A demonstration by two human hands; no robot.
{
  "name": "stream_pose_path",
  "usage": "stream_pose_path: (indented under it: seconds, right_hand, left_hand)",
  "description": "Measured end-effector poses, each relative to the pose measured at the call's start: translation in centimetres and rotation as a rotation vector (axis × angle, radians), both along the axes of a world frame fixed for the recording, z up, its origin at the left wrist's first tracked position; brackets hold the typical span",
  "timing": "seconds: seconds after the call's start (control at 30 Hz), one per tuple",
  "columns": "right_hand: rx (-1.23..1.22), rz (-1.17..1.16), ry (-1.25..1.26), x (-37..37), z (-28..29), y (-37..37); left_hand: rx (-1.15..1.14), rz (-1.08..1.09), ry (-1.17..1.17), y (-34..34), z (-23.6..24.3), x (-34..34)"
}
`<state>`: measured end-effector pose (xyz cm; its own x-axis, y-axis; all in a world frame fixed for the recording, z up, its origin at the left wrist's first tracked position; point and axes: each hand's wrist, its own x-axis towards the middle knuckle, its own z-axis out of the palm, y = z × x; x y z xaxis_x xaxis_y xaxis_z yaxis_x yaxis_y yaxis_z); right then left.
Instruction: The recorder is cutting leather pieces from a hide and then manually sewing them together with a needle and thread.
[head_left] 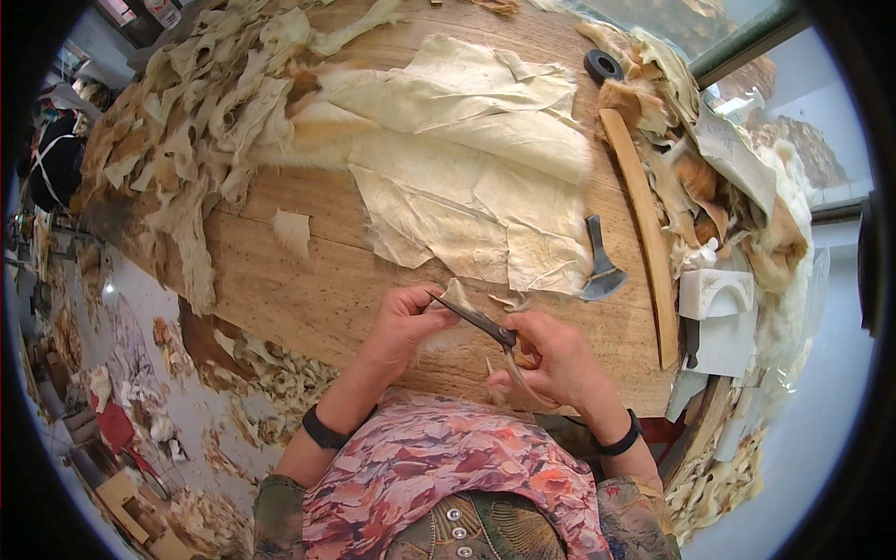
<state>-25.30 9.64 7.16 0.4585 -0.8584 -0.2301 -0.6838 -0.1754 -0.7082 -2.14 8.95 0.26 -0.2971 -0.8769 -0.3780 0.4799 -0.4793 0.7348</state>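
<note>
Near the wooden table's front edge, my left hand [411, 322] pinches a small pale scrap of furred hide [452, 293]. My right hand [551, 355] grips dark scissors [483, 318], whose blades lie across that scrap close to my left fingers. Just beyond both hands, a large cream hide [467, 196] with furry edges is spread in folds on the wooden table [299, 271]. A dark curved blade tool [602, 275] lies beside the hide's right lower corner.
Hide scraps heap on the left [187, 121] and right [700, 177]. A long wooden strip [639, 238], a black ring [602, 66] and a white carved block [714, 294] lie at the right. A window frame [737, 51] is beyond. Scraps litter the floor [131, 345].
</note>
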Motion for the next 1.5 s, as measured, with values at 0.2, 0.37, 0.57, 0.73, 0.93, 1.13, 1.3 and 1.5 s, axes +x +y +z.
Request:
stream_pose_path:
  seconds: [0.2, 0.37, 0.57, 0.73, 0.93, 1.13, 1.3, 1.5]
  right_hand:
    - [0.018, -0.016, 0.001, -0.1, -0.1, 0.3]
    - [-0.011, -0.002, 0.0, -0.5, -0.5, 0.9]
    - [-0.04, 0.005, 0.017, -1.0, 0.0, 1.6]
    - [0.059, -0.093, -0.037, -0.6, 0.5, 1.8]
    - [-0.022, -0.541, 0.113, -4.6, -1.5, 3.4]
    - [-0.151, -0.673, 0.498, -13.7, -5.5, 8.8]
    - [0.029, -0.636, 0.808, -12.2, -2.6, 8.8]
    - [-0.245, -0.357, 0.298, -3.7, -0.8, 1.3]
  left_hand:
    - [0.004, 0.015, -0.007, 0.0, 0.3, -0.1]
    - [0.013, -0.017, -0.023, 0.0, 0.1, 0.1]
    - [-0.004, -0.066, -0.034, 0.1, 0.0, 0.0]
    - [-0.002, -0.108, -0.091, 0.3, 0.1, -0.7]
    - [-0.061, -0.3, -0.456, 0.1, -1.4, 0.5]
    - [-0.588, -0.066, -1.141, -1.1, -0.5, 0.4]
    - [-0.937, 0.104, -1.709, -0.8, 0.7, 0.8]
    - [-1.143, -0.147, -1.658, 0.2, 0.0, 0.8]
